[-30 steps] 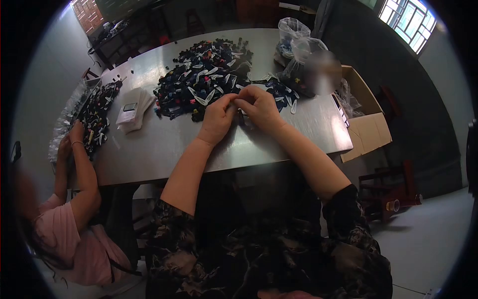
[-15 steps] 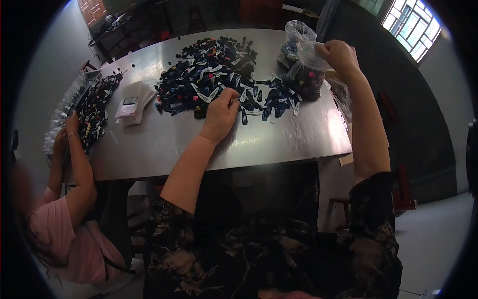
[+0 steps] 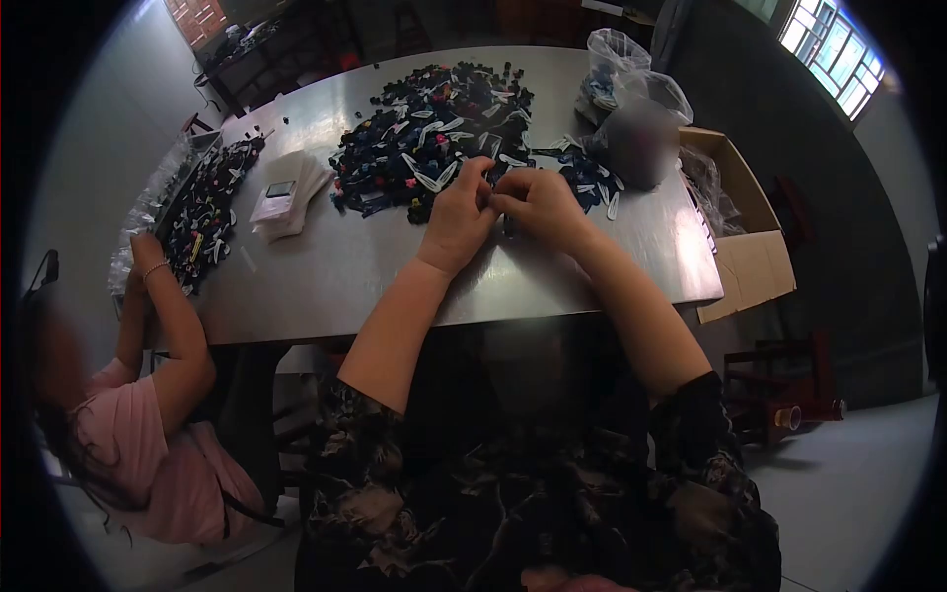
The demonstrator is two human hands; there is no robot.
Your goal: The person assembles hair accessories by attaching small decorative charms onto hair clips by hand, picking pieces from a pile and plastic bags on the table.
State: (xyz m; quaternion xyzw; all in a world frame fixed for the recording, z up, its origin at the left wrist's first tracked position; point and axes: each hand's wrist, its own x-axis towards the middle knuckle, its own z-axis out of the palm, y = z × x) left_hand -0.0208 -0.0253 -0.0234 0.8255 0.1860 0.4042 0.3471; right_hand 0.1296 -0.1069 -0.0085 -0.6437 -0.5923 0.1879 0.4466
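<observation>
My left hand and my right hand meet at the near edge of a large pile of dark hair clips. The fingers of both are pinched together at the tips; whatever lies between them is too small to make out. Silver and dark clips with a few coloured bits make up the pile. To the right of my hands lies a smaller group of clips. Behind that group stand clear plastic bags with dark items inside, partly blurred.
A metal table carries a stack of white cards or bags. At the left, a person in pink handles items by another clip pile and a tray of plastic packets. An open cardboard box is at the right.
Half a second ago my right hand was at the plastic bags; it has come back left to meet my left hand. The view has shifted slightly.
</observation>
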